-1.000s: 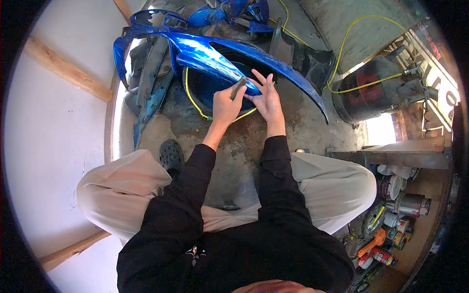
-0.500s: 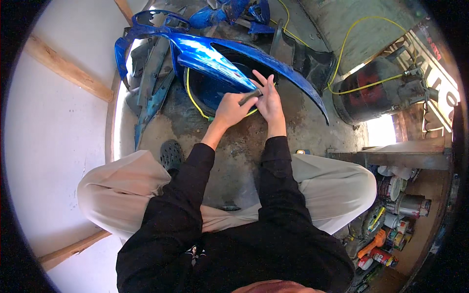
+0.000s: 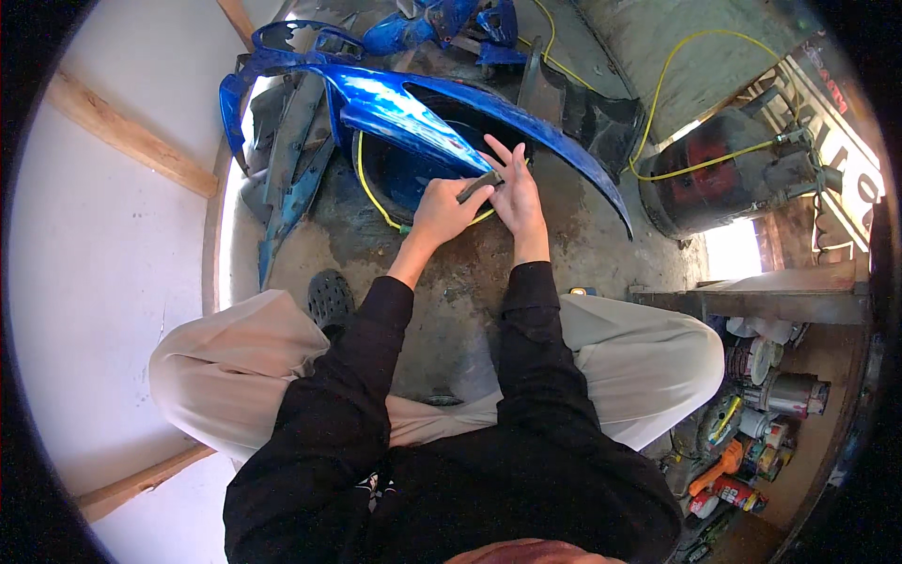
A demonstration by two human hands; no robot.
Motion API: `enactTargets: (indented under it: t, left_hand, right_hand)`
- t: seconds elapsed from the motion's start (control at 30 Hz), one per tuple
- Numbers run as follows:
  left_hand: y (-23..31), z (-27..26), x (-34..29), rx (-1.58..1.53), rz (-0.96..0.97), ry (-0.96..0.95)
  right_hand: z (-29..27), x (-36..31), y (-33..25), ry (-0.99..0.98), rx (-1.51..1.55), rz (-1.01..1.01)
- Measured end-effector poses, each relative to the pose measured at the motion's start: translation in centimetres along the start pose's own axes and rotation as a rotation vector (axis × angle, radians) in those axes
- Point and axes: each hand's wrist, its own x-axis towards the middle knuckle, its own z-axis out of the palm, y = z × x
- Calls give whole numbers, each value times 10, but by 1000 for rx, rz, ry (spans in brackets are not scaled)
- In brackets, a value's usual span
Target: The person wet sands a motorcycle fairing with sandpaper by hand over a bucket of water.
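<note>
A blue motorcycle fairing panel (image 3: 404,117), with whitish glare or scuffs along it, lies across a dark round basin (image 3: 376,179). Its shorter prong points toward me and ends at my hands. Pinched between the thumb and fingers of my left hand (image 3: 442,216) is a small dark grey-brown strip (image 3: 479,185), which looks like folded sandpaper. The strip sits against the prong's tip. Close behind that tip is my right hand (image 3: 521,202), palm up with its fingers stretched apart; whether it bears any of the panel's weight I cannot tell.
A yellow hose (image 3: 665,85) runs to a dark tank (image 3: 728,174) on the right. More blue panels (image 3: 404,36) and dark plastic parts (image 3: 296,141) lie beyond and left of the basin. Cans and tools crowd a wooden shelf (image 3: 789,301) at lower right. A white wall (image 3: 113,263) stands left.
My left hand and the strip have shifted very slightly at the prong's tip. The panel and my right hand look almost the same.
</note>
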Motion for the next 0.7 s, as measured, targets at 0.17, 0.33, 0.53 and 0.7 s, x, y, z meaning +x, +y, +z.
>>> enactTargets:
  t: [0.17, 0.33, 0.53, 0.7]
  left_hand:
    - [4, 2, 1, -79, -25, 194]
    - [-8, 0, 1, -77, -29, 60]
    - [2, -7, 0, 12, -73, -85]
    - [3, -3, 0, 98, -39, -104]
  right_hand:
    - [-3, 3, 2, -20, 11, -28]
    - [0, 2, 2, -21, -8, -36]
    - [4, -2, 0, 3, -61, -19]
    - [-1, 1, 0, -26, -40, -31]
